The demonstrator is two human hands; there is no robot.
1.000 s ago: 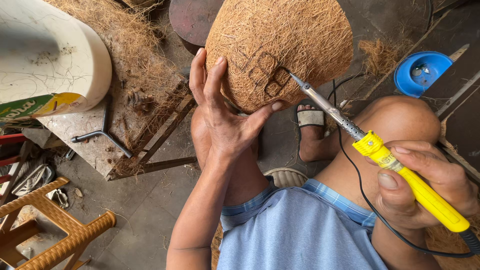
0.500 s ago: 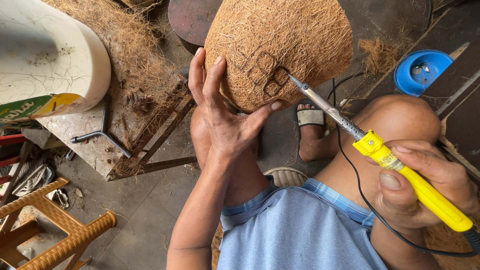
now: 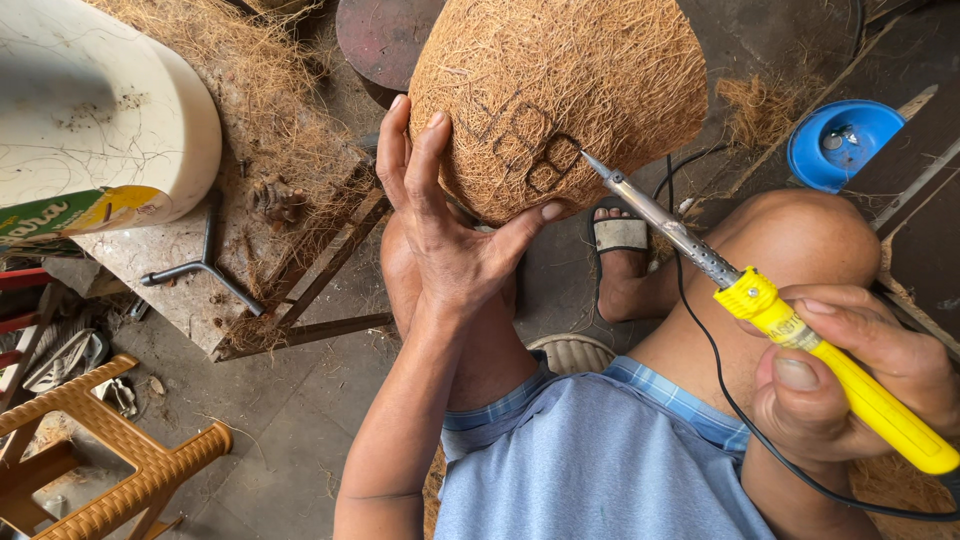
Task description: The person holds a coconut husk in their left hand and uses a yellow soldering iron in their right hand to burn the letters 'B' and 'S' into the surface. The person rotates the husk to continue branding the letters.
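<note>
The big brown coconut husk (image 3: 560,95) sits at the top middle, just above the person's knees, with dark burnt marks on the side that faces down. The left hand (image 3: 450,235) props it from below: the fingers are spread flat up along the hairy side and the thumb pushes against the bottom edge, just under the marks. The hand and the husk are in the same spot as half a second ago. The metal tip of the soldering iron (image 3: 760,300) touches the husk right at the last burnt mark, and it has slid a tiny bit along that mark since the earlier picture. The right hand (image 3: 860,370) is low on the right, with fingers and thumb pressed tight around the yellow handle. A black cord (image 3: 715,370) hangs from the iron and runs over the right knee. Below the husk a foot in a sandal (image 3: 620,235) rests on the grey floor. To the right lies a blue round lid (image 3: 840,140). On the left are a white tub (image 3: 100,110) with loose brown fibres (image 3: 270,100) beside it, a bent metal bar (image 3: 195,270), and an orange plastic stool (image 3: 110,450) in the corner.
</note>
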